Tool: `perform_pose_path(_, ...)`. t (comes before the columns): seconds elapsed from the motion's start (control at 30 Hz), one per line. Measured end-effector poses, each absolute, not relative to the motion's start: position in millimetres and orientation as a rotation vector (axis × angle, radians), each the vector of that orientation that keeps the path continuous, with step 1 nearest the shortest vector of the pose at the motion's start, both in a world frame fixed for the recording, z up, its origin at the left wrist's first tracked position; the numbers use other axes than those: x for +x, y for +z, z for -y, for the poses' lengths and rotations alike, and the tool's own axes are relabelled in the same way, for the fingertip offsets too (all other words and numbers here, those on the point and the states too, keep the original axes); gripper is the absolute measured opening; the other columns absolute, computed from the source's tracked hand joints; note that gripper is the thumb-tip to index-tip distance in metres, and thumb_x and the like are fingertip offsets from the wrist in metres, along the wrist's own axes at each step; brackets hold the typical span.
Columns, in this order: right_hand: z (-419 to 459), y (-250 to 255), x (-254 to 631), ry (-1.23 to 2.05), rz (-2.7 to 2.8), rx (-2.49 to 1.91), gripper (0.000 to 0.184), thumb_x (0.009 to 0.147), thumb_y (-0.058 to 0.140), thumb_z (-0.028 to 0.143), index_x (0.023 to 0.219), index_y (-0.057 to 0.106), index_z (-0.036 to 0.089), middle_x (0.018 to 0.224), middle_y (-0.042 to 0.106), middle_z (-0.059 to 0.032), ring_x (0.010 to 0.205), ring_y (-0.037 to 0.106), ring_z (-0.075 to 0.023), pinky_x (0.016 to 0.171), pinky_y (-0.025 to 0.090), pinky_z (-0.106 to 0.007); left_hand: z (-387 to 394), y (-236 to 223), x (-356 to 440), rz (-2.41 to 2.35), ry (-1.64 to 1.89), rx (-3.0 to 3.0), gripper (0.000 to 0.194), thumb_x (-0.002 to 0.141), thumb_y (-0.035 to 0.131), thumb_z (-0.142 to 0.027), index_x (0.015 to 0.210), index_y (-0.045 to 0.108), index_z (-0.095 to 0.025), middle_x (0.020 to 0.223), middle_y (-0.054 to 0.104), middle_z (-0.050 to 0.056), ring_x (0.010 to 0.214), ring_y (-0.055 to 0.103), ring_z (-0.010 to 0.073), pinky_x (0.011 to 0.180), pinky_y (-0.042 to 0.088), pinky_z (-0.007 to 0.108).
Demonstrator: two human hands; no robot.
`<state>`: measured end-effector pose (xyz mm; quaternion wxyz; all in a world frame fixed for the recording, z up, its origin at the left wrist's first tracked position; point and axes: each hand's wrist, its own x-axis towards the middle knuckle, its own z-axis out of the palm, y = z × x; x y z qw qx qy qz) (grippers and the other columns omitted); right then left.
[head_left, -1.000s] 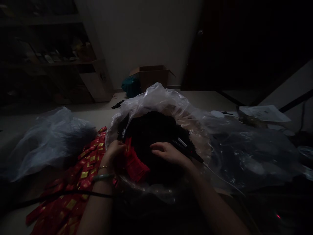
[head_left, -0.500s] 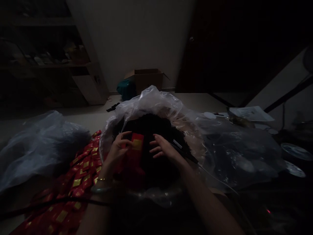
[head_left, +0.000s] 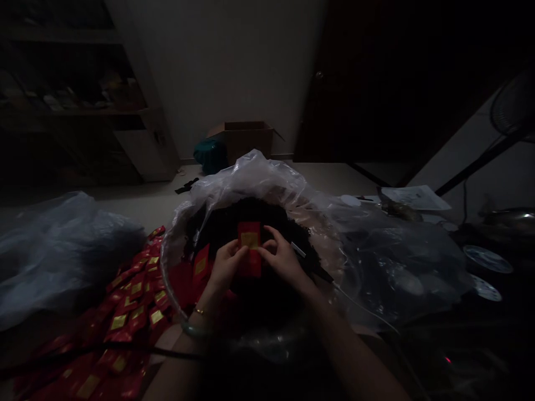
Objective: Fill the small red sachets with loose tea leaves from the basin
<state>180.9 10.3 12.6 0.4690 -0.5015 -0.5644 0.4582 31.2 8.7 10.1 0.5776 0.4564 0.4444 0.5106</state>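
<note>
Over the basin, a small red packet (head_left: 249, 262) with a gold label is held upright between my two hands. My left hand (head_left: 227, 262) is closed, thumb and fingers pinching its left side. At its right edge, my right hand (head_left: 283, 259) also pinches it, thumb on the front. Beneath lies a heap of dark, loose, leaf-like material (head_left: 246, 209). Another red packet (head_left: 201, 264) with a gold label rests left of my left hand. Right of my right hand, a dark tool (head_left: 320, 272) with a pale strip and a white cord lies on the heap.
Clear plastic sheeting (head_left: 254, 170) lines the basin. Many red packets (head_left: 136, 289) are piled at the left, beside a big translucent bag (head_left: 75, 245). More plastic (head_left: 401, 267) and patterned dishes (head_left: 487, 259) lie at the right. A cardboard box (head_left: 248, 139) stands by the wall.
My right hand has moved from open beside the red packet to pinching it. My left hand has shifted right, and a packet now stands between both hands. The view has turned slightly right.
</note>
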Motion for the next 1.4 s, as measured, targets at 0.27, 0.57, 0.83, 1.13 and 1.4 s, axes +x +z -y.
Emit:
perform_pose_path(0.27,-9.2,21.4,192.0,1.045,1.758,-1.306,0.027,0.078,0.048,0.01,0.095,0.067,0.018,0.095,0.071,-0.0046,0.086,0.065,-0.0184,0.076,0.052,-0.031,-10.7,11.3,22.1,-1.216,1.519,1.178,0.052,0.065,0.072,-0.036,0.111,0.055,-0.018,0.111,0.064,0.009,0.1,0.061,0.0208,0.087,0.048,0.033)
perform_pose_path(0.57,-6.4,28.2,204.0,0.559,1.914,-1.285,0.043,0.08,0.052,0.01,0.12,0.06,0.025,0.105,0.063,-0.0064,0.093,0.06,-0.0199,0.086,0.048,-0.036,-4.2,10.8,13.3,-1.299,0.905,1.794,0.023,0.078,0.057,-0.034,0.087,0.075,-0.022,0.079,0.075,0.003,0.072,0.067,0.0197,0.064,0.048,0.026)
perform_pose_path(0.83,-11.5,15.7,194.2,0.158,1.802,-1.256,0.032,0.086,0.05,0.018,0.117,0.061,0.022,0.116,0.06,-0.0108,0.11,0.05,-0.0254,0.099,0.039,-0.044,-2.9,4.1,39.3,-1.323,1.183,1.443,0.031,0.074,0.06,-0.041,0.082,0.074,-0.015,0.079,0.075,0.005,0.072,0.066,0.0205,0.062,0.049,0.026)
perform_pose_path(1.13,-8.8,30.0,208.2,0.164,1.925,-1.317,0.009,0.08,0.06,0.02,0.072,0.064,0.021,0.071,0.059,-0.0054,0.078,0.051,-0.0222,0.072,0.044,-0.036,-0.4,1.3,32.2,-1.263,1.087,1.597,0.032,0.073,0.063,-0.042,0.092,0.075,-0.02,0.084,0.075,0.004,0.074,0.066,0.0205,0.063,0.048,0.026)
perform_pose_path(1.4,-0.6,38.7,208.5,0.451,2.093,-1.126,0.013,0.079,0.057,0.015,0.086,0.066,0.022,0.082,0.068,-0.0038,0.078,0.058,-0.0183,0.08,0.042,-0.034,-3.2,18.0,26.7,-1.188,0.871,1.262,0.059,0.064,0.06,-0.067,0.073,0.074,-0.01,0.046,0.049,-0.004,0.043,0.039,0.0072,0.043,0.026,0.02)
